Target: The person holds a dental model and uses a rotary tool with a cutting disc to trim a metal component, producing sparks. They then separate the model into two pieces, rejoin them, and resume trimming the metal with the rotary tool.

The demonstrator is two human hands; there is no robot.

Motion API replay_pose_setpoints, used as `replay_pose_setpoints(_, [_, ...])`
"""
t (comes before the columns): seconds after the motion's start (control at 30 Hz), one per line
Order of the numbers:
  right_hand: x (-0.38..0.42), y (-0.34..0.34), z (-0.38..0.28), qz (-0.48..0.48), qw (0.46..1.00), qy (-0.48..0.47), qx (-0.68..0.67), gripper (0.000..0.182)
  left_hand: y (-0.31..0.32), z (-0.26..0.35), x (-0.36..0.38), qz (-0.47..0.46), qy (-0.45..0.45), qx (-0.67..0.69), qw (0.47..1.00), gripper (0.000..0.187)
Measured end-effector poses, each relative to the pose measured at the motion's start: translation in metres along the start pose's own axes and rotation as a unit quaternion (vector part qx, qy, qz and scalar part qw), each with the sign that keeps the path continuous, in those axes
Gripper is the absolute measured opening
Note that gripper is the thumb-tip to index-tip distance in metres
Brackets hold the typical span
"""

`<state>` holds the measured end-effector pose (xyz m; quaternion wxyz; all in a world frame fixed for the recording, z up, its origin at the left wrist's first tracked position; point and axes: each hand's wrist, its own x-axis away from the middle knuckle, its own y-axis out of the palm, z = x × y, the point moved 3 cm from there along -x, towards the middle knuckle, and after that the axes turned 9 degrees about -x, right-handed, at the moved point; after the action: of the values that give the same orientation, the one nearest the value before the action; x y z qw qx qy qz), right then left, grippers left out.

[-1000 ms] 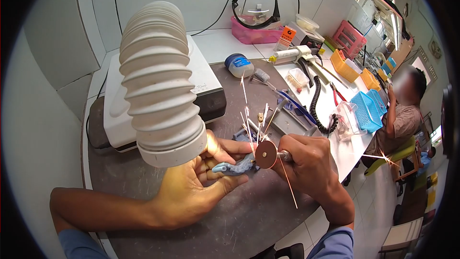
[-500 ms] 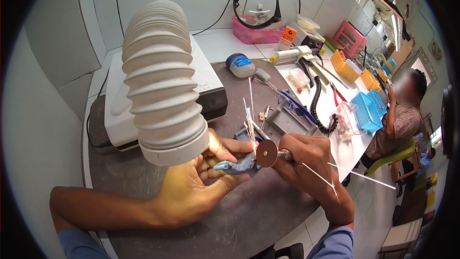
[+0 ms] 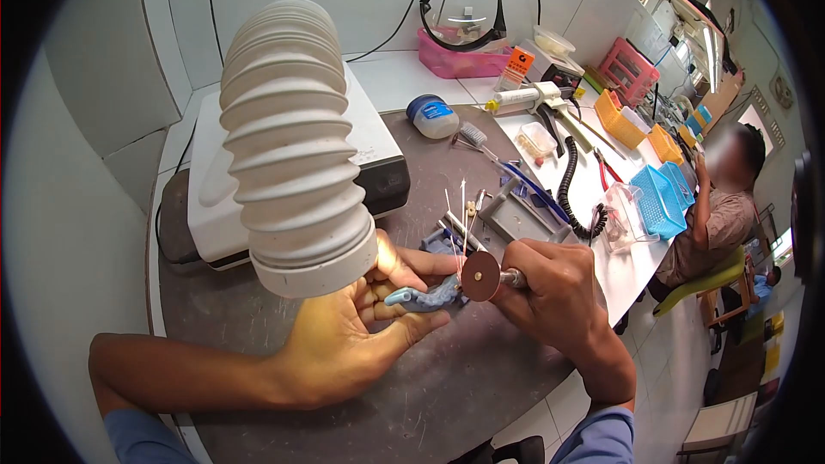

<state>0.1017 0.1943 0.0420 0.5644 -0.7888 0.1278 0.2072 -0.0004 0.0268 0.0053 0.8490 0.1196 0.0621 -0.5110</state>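
Under the mouth of a white ribbed hose, my left hand (image 3: 352, 331) grips a small blue-grey piece (image 3: 434, 294) with a light blue rounded end between thumb and fingers. My right hand (image 3: 550, 288) is closed around a rotary tool (image 3: 513, 278). The tool's reddish-brown disc (image 3: 480, 276) faces me, and its left edge is at the right end of the piece. Thin bright sparks rise from that spot. The exact contact is hidden by the disc.
The hose (image 3: 292, 146) stands over a white machine (image 3: 202, 198) at left. Behind the hands lie a grey tray (image 3: 520, 222), a brush (image 3: 473, 135) and a blue-labelled jar (image 3: 432, 117). Blue baskets (image 3: 657, 198) stand at right, near a seated person (image 3: 726, 198).
The sparks are fewer and shorter, and the long bright streaks over my right hand are gone. Both hands hold almost the same position.
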Motion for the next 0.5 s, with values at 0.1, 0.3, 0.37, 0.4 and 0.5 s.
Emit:
replay_pose_setpoints(0.1, [0.0001, -0.0001, 0.0006, -0.006, 1.000, 0.003, 0.002, 0.041, -0.0002, -0.0004, 0.0006, 0.000, -0.007, -0.005, 1.000, 0.026])
replay_pose_setpoints(0.3, [0.0001, -0.0002, -0.0001, -0.009, 1.000, 0.005, 0.007, 0.040, -0.0001, 0.0000, -0.0007, -0.002, -0.006, -0.001, 1.000, 0.026])
replay_pose_setpoints(0.37, [0.0010, 0.0020, 0.0019, 0.005, 1.000, -0.004, 0.002, 0.040, 0.0001, -0.0001, -0.0003, -0.002, 0.000, -0.009, 1.000, 0.026])
replay_pose_setpoints(0.4, [0.0013, 0.0021, 0.0023, 0.020, 1.000, -0.012, -0.002, 0.040, 0.0002, -0.0003, -0.0001, 0.000, -0.005, 0.005, 1.000, 0.026])
replay_pose_setpoints(0.5, [-0.0001, -0.0010, -0.0007, -0.007, 1.000, 0.007, 0.004, 0.040, 0.0000, -0.0011, -0.0002, 0.001, -0.010, 0.015, 1.000, 0.026])
